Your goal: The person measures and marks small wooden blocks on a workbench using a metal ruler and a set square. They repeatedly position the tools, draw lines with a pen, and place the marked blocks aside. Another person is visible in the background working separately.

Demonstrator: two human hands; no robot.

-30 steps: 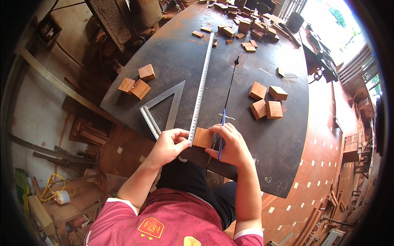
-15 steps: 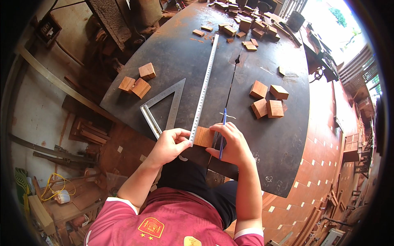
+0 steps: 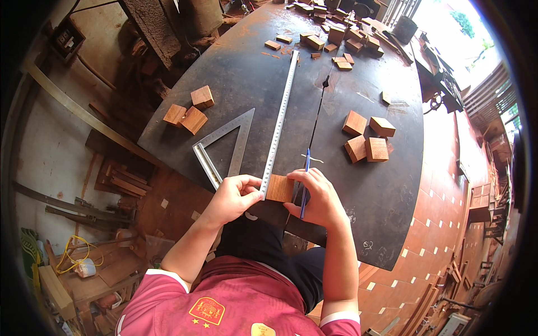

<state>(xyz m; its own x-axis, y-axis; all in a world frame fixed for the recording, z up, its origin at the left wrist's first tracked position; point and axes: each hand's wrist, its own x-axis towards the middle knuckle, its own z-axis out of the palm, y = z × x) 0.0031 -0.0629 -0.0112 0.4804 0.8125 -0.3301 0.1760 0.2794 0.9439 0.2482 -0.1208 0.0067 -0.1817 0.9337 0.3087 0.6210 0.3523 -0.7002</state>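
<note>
My left hand (image 3: pixel 235 197) pinches the near end of a long white ruler (image 3: pixel 279 121), which runs away from me across the dark tabletop. Against the ruler's right edge sits a reddish-brown wooden block (image 3: pixel 279 188), its grain showing on top. Fingers and thumb of my right hand (image 3: pixel 317 193) close on the block's right side. A blue pen (image 3: pixel 306 178) is also in that hand, tip end pointing away. Left of the ruler lies a metal triangle square (image 3: pixel 242 137) with a thick silver edge, touched by neither hand.
The black table (image 3: pixel 224 84) has a dark slot running lengthwise. Several wooden cubes (image 3: pixel 376 149) cluster at right, and three blocks (image 3: pixel 194 120) lie at left. Offcuts (image 3: pixel 336 35) are heaped at the far end. A tiled floor (image 3: pixel 426 235) lies beyond the right edge.
</note>
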